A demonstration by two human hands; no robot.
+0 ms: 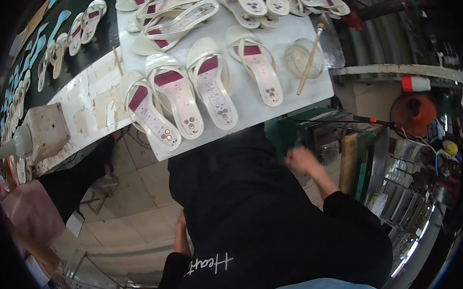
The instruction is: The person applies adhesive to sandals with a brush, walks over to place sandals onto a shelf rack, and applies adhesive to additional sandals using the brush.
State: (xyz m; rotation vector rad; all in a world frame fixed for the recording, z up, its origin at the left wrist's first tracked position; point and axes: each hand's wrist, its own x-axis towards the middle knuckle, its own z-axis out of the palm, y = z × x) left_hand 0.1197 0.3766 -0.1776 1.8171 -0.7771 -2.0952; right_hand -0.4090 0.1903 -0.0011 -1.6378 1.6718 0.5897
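My right hand (300, 160) hangs beside my right thigh, below the table's front edge, blurred by motion; its fingers look curled, and what they hold, if anything, cannot be made out. Low at my left side is my left hand (181, 233), seen only in part, its fingers hidden against my dark clothing. In front of me on the white tabletop (297, 100), several white sandals (177, 98) with dark pink inner patches stand in a row near the edge. A brush (310, 60) lies across a round glass jar (296, 59) at the right.
More white sandals (182, 20) are heaped at the table's far side. Others line a dark belt (95, 44) at the left. A person in pink (35, 212) sits at the lower left. Metal racks (399, 189) and an orange round object (413, 113) stand at the right.
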